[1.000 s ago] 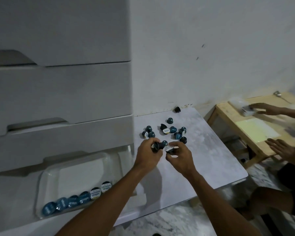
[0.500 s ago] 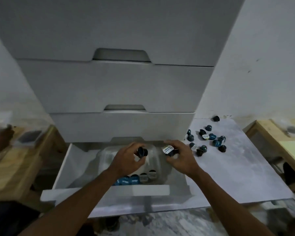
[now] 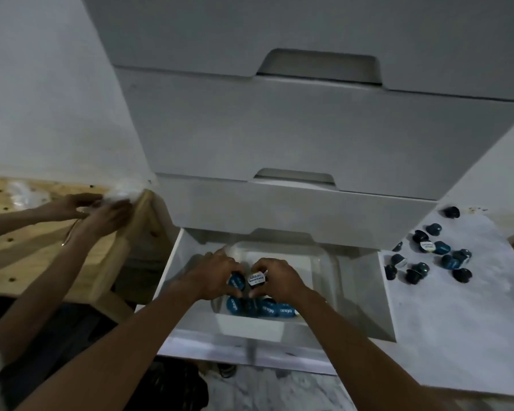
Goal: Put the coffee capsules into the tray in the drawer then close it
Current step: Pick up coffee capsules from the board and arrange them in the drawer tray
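The bottom drawer of a white cabinet stands open, with a clear plastic tray inside. A row of blue-lidded capsules lies along the tray's near edge. My left hand holds a blue-lidded capsule just above that row. My right hand holds a white-labelled capsule beside it; the two capsules nearly touch. Several loose dark and blue capsules lie on the white surface to the right of the drawer.
Two closed drawers sit above the open one. At the left, another person's hands handle clear plastic on a wooden table. The marbled white surface extends right of the drawer. Patterned floor shows below.
Both hands carried their capsules from the pile on the white surface to the open drawer and lowered them to the row in the tray. My view swung left.
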